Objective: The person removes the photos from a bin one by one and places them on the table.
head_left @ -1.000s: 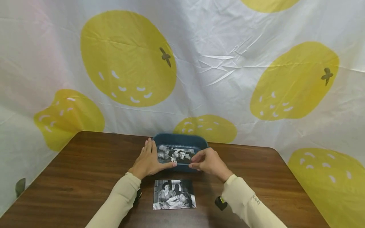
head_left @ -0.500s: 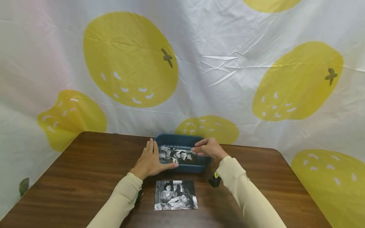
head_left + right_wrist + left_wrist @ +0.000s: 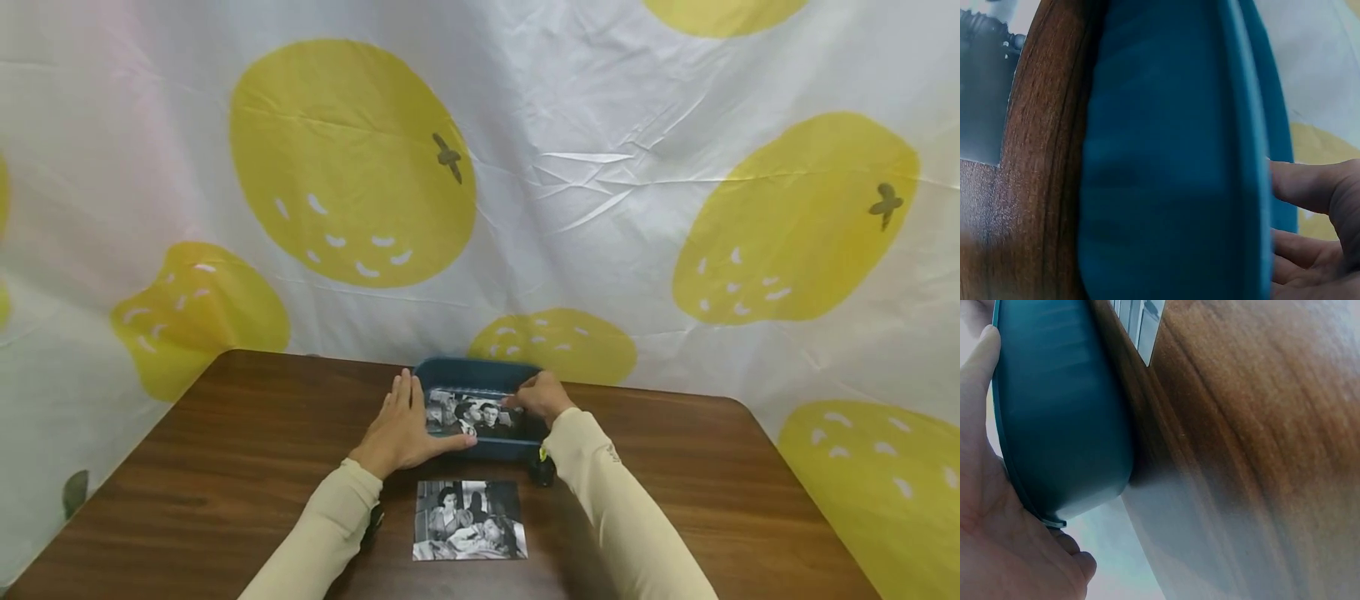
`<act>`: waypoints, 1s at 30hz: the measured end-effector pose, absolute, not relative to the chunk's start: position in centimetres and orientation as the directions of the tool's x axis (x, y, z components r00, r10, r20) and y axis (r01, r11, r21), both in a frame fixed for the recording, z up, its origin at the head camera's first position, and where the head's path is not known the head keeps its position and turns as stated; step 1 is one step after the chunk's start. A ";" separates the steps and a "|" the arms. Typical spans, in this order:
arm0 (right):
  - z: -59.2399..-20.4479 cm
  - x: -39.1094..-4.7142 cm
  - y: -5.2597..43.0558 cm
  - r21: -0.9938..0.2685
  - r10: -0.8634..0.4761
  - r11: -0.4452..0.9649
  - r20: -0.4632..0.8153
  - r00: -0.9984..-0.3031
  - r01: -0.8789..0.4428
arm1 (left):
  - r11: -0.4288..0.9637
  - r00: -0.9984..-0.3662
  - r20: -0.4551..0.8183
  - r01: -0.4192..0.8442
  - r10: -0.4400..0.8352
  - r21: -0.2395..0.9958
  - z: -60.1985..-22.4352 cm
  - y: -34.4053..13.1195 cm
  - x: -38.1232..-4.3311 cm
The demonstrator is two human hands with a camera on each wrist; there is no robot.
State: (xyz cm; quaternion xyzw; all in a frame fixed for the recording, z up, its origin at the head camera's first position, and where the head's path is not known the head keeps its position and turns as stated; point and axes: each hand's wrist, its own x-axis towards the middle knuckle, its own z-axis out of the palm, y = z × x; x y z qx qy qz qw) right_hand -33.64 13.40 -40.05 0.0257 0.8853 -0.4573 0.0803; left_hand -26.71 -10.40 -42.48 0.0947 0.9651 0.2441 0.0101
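Blue tub stands on the desk, one photo inside it, a second photo before it. Left hand lies spread against it; right hand dips inside, grip hidden. Sleeve lettering: illegible.

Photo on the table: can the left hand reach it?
Likely yes: the photo lies uncovered on the table, nothing visibly blocking; the left hand would first have to leave the blue bin.

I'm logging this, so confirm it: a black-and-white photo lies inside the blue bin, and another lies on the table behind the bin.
Not behind: the head view shows the other photo on the table in front of the blue bin, on its near side. The rest stands.
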 end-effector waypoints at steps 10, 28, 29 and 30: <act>-40.7 -34.0 12.8 -0.803 0.014 0.578 -0.169 -0.985 0.146 | 0.865 -0.982 0.034 0.181 0.187 0.468 -42.6 -10.4 -26.8; -41.6 -34.3 12.0 -0.885 0.068 0.413 -0.208 -0.976 0.217 | 0.865 -0.982 0.045 0.184 0.185 0.467 -42.7 -10.4 -26.9; -41.6 -34.3 11.9 -0.890 0.074 0.400 -0.208 -0.975 0.220 | 0.864 -0.982 0.045 0.183 0.184 0.468 -42.7 -10.4 -26.9; -41.6 -34.3 11.9 -0.894 0.078 0.390 -0.207 -0.975 0.221 | 0.865 -0.982 0.044 0.182 0.183 0.468 -42.7 -10.4 -26.8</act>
